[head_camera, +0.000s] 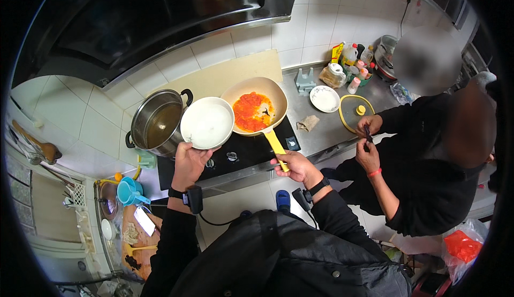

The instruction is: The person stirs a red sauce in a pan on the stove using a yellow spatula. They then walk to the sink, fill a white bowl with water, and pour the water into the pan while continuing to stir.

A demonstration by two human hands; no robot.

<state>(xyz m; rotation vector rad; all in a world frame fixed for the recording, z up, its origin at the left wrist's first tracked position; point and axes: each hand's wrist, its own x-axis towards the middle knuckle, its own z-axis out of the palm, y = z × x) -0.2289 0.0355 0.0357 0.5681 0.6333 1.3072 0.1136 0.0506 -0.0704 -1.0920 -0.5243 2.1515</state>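
My left hand (192,163) grips the near rim of a white bowl (207,122), held up just left of the pan. The bowl looks empty or holds something clear; I cannot tell. My right hand (299,167) is closed around the yellow handle (275,144) of a cream-coloured frying pan (270,87). Red, cooked food that looks like tomato (251,110) lies in the pan, with a small dark piece in it. The pan is over the right part of a black gas hob (251,152). Left of the bowl stands a steel pot (138,124) with brownish liquid.
A person (425,156) stands at right, both hands on a small dark thing. On the steel counter are a glass lid (357,112), a small plate (324,99), a folded cloth (308,123) and several condiment bottles (351,58). A cleaver (144,220) lies on a chopping board (132,212).
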